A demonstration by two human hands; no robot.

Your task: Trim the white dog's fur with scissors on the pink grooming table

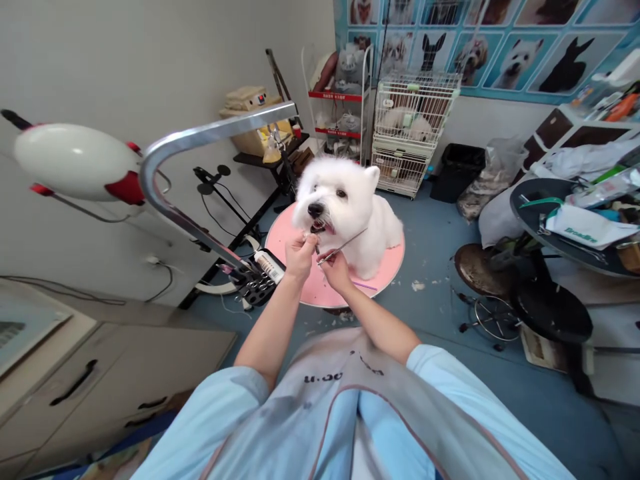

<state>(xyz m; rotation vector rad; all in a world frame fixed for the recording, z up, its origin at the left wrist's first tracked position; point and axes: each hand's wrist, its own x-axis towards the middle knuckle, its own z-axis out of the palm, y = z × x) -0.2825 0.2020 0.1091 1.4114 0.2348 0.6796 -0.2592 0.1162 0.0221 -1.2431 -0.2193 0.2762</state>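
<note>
A fluffy white dog point(350, 217) sits on a round pink grooming table point(385, 273), facing me with its mouth open. My left hand point(299, 255) is closed under the dog's chin, pinching the fur there. My right hand point(334, 270) grips thin metal scissors point(345, 245), whose blades point up and to the right across the dog's chest. A purple comb point(365, 286) lies on the pink table beside my right wrist.
A bent metal grooming arm point(200, 141) arches over the table from the left, with a leash clip hanging from it. A tool tray point(260, 277) sits at the table's left edge. A black stool point(553, 310) and a cluttered table stand on the right, wire cages point(413, 127) behind.
</note>
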